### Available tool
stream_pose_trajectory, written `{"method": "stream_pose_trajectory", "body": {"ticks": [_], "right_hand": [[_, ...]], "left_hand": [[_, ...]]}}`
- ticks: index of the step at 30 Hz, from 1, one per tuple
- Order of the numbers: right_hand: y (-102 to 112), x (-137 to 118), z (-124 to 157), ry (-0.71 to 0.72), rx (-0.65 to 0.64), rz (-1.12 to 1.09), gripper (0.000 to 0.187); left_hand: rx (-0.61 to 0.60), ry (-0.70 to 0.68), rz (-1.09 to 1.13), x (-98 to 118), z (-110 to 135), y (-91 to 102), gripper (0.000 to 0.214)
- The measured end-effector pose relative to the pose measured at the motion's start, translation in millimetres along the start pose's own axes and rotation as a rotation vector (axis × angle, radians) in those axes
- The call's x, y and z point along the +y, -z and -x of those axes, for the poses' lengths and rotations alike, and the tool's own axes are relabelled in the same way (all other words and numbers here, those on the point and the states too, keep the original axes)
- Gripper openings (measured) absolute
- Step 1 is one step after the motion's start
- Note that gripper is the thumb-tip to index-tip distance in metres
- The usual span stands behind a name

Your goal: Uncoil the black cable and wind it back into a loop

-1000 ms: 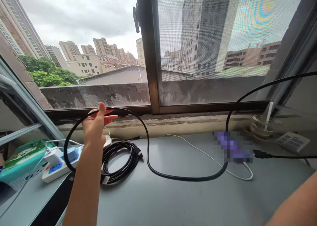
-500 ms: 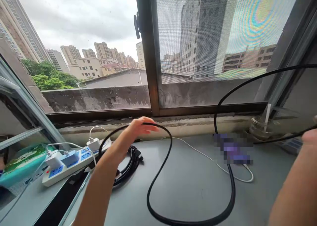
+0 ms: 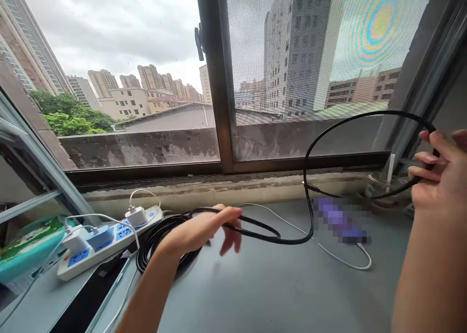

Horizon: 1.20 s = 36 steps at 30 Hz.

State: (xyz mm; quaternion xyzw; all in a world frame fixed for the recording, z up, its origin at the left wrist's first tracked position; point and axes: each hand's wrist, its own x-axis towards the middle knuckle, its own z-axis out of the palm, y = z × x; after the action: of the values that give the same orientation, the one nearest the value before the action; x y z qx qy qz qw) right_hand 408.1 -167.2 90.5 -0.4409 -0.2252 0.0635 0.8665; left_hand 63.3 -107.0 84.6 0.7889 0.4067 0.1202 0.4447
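Indoors, both hands (image 3: 204, 228) (image 3: 443, 170) grip black cable (image 3: 284, 242) over a grey table (image 3: 292, 294) beside a window (image 3: 215, 90).

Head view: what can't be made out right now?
Head view: purple object, identity hidden by pixelation.
Head view: part of the coil, hidden behind the left forearm and hand.
Head view: whether the left hand's grip closes on the black cable, contact hidden by its own fingers.
Head view: right hand's grip, cut off by the right edge.

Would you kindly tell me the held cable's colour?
The cable is black, best seen in the head view.
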Motion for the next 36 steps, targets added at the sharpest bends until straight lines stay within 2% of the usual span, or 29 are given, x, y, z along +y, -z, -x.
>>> {"method": "stream_pose_trajectory", "body": {"ticks": [2,4,7,10,12,14,16,18,21,24,27,30,32,34,36], "right_hand": [[-3,0,2,-0.019,-0.01,-0.064,0.023],[-8,2,6,0.044,-0.061,-0.043,0.023],[-20,9,20,0.029,-0.259,0.034,0.025],[-37,14,48,-0.055,-0.595,0.091,0.028],[-47,15,73,-0.072,-0.924,0.148,0.038],[-56,15,98,-0.07,-1.261,0.181,0.045],[-61,16,117,-0.036,-1.421,0.249,0.054],[-63,19,127,-0.038,-1.426,0.322,0.058],[-64,24,126,-0.149,-1.348,0.345,0.047],[-62,24,116,-0.193,-1.265,0.305,0.047],[-60,23,106,-0.154,-1.148,0.271,0.044],[-58,22,102,-0.123,-1.018,0.261,0.038],[-57,19,106,-0.129,-0.985,0.251,0.039],[-57,13,115,-0.17,-1.023,0.225,0.042],[-57,6,127,-0.223,-1.07,0.176,0.042]], "left_hand": [[0.158,0.044,0.158,-4,-3,4.4,0.049],[0.291,0.043,0.288,-6,-6,8.2,0.042],[0.352,0.0,0.424,-3,-9,8.3,0.037],[0.271,-0.032,0.522,3,-11,1.5,0.036],[0.158,-0.032,0.547,5,-12,-4.1,0.041],[0.108,-0.032,0.575,7,-13,-8.1,0.043],[0.138,-0.054,0.624,7,-14,-9.2,0.043],[0.184,-0.083,0.666,8,-15,-7.4,0.042],[0.19,-0.102,0.635,8,-13,-1.2,0.046],[0.137,-0.056,0.438,7,-4,5.2,0.057],[0.068,-0.023,0.169,4,11,10.6,0.05],[0.058,-0.122,0.093,3,21,13.5,0.045],[0.198,-0.213,0.063,3,19,11.1,0.042],[0.443,-0.304,-0.012,2,9,3.1,0.045],[0.627,-0.386,-0.067,0,-6,-9.4,0.064]]}}
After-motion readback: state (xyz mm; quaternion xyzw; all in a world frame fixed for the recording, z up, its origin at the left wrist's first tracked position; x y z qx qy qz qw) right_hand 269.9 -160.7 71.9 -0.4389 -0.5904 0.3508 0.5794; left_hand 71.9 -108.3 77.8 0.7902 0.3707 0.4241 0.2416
